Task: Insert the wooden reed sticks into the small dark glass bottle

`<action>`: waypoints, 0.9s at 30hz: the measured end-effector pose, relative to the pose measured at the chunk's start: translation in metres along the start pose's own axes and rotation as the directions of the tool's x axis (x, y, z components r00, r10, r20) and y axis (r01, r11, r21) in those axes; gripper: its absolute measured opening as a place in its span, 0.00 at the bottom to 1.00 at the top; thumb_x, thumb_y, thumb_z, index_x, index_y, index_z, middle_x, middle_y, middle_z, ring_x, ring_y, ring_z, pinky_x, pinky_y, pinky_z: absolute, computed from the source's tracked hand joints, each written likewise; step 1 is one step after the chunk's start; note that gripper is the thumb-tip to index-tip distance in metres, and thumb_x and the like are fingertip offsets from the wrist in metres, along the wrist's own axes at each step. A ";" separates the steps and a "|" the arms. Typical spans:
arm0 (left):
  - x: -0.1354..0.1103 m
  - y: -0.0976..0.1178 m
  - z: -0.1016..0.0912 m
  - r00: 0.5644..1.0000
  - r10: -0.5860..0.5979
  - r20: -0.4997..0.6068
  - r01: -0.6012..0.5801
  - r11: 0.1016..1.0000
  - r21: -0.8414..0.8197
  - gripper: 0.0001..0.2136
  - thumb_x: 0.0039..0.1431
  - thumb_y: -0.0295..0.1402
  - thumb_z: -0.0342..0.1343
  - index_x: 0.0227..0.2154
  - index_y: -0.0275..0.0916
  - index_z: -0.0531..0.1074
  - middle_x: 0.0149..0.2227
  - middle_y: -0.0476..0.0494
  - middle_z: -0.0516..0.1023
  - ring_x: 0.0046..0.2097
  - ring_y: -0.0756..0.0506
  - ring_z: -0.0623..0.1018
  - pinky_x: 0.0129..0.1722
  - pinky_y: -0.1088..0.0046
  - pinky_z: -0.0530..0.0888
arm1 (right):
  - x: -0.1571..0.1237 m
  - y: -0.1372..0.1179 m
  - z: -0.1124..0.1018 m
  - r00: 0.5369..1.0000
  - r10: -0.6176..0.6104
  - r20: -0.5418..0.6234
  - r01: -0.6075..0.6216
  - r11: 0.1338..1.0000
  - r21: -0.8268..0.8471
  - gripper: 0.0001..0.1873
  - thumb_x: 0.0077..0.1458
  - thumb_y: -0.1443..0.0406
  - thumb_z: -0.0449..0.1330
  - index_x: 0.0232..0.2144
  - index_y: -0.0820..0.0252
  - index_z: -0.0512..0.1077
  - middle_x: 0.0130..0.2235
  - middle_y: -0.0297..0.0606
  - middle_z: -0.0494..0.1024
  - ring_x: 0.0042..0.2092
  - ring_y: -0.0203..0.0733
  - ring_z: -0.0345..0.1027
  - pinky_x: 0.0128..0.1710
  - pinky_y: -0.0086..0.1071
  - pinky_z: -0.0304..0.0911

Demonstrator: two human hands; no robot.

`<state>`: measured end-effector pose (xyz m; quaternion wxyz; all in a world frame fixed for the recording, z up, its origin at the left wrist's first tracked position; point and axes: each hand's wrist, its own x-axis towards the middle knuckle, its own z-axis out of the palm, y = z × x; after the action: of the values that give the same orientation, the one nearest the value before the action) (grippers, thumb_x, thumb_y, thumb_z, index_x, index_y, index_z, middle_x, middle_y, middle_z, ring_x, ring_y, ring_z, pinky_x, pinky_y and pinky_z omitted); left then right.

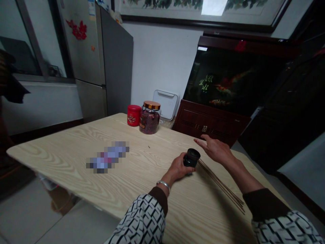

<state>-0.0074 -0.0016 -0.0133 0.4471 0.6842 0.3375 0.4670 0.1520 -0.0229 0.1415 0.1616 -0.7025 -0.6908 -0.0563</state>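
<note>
My left hand [178, 168] is wrapped round a small dark bottle or vase [191, 158] with a wide black rim, held upright at the table top. To the right of it, my right hand [215, 148] hovers with its fingers stretched out and nothing in them. Several thin brown sticks [223, 184] lie in a bundle on the table, running from beside the dark vessel toward my right sleeve. Whether their far ends touch the vessel, I cannot tell.
On the pale wooden table [142, 176] a blurred-out flat object [108, 157] lies to the left. At the back edge stand a red canister [133, 115] and a glass jar [149, 118] with a copper-coloured lid. A fridge [116, 64] and a dark cabinet [203, 118] are behind.
</note>
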 end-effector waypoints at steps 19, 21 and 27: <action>0.001 -0.002 0.001 0.999 -0.009 0.035 0.010 0.999 -0.034 0.29 0.41 0.30 0.68 0.50 0.36 0.70 0.41 0.46 0.77 0.40 0.46 0.74 0.39 0.74 0.69 | -0.010 -0.007 0.019 0.876 -0.385 0.292 0.379 0.922 0.078 0.23 0.56 0.57 0.60 0.52 0.61 0.70 0.45 0.47 0.74 0.45 0.48 0.69 0.47 0.36 0.61; 0.001 -0.002 0.001 0.999 0.010 0.039 -0.008 0.999 -0.049 0.29 0.42 0.31 0.68 0.50 0.36 0.70 0.41 0.46 0.77 0.41 0.46 0.74 0.39 0.74 0.69 | -0.013 -0.007 0.021 0.885 -0.372 0.280 0.371 0.927 0.061 0.24 0.57 0.56 0.59 0.53 0.60 0.69 0.46 0.47 0.73 0.46 0.48 0.69 0.47 0.36 0.61; -0.001 -0.002 0.000 0.999 0.025 0.041 -0.025 1.000 -0.019 0.30 0.42 0.31 0.68 0.51 0.37 0.69 0.43 0.44 0.77 0.43 0.43 0.75 0.42 0.70 0.70 | -0.019 -0.005 0.022 0.954 -0.248 0.169 0.236 0.968 0.087 0.31 0.60 0.45 0.52 0.60 0.52 0.64 0.56 0.45 0.70 0.51 0.49 0.69 0.47 0.35 0.61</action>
<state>-0.0073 -0.0018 -0.0150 0.4545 0.6937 0.3152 0.4615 0.1432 -0.0339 0.1158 0.1138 -0.6092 -0.7847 0.0104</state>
